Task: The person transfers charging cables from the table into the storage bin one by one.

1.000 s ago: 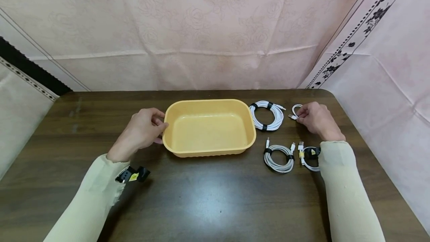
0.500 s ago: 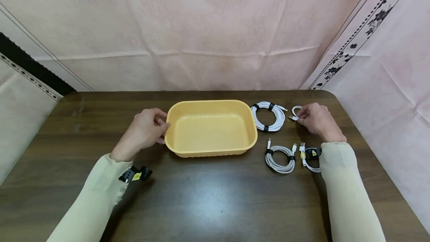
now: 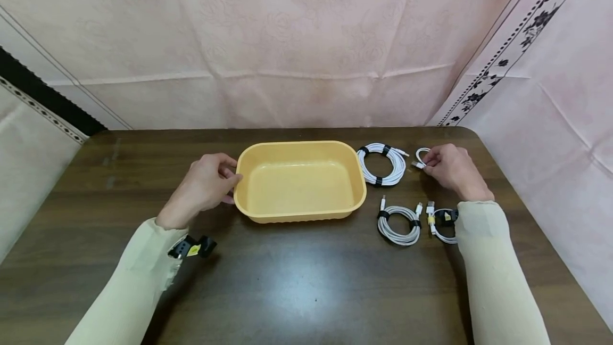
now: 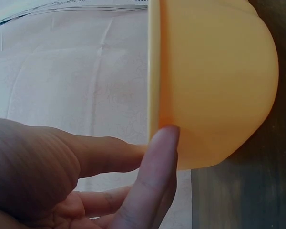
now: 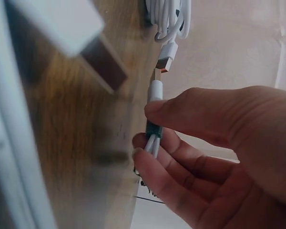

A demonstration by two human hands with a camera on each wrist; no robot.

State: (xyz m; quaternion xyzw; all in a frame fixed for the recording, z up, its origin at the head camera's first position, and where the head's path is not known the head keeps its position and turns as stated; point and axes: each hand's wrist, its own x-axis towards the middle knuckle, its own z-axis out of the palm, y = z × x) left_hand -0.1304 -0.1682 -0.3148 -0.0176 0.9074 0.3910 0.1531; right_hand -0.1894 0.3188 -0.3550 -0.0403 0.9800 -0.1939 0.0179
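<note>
A yellow rectangular plastic basin (image 3: pixel 299 185) stands on the wooden table. My left hand (image 3: pixel 203 182) grips its left end at the rim, the fingertip against the outer wall (image 4: pixel 214 86) in the left wrist view. At the back right, my right hand (image 3: pixel 452 172) pinches a small bundled white USB cable (image 3: pixel 418 165) between thumb and fingers. Its plug (image 5: pixel 155 90) sticks out past the thumb in the right wrist view, where a dark green tie wraps the cable. Part of this cable is hidden by the hand.
A white coiled cable (image 3: pixel 396 166) with black ties lies against the basin's right side. Nearer me are a greyish coiled cable (image 3: pixel 404 240) and a white USB cable with a yellow tie (image 3: pixel 431 220), partly covered by my right wrist. Patterned cloth (image 3: pixel 287 41) hangs behind the table.
</note>
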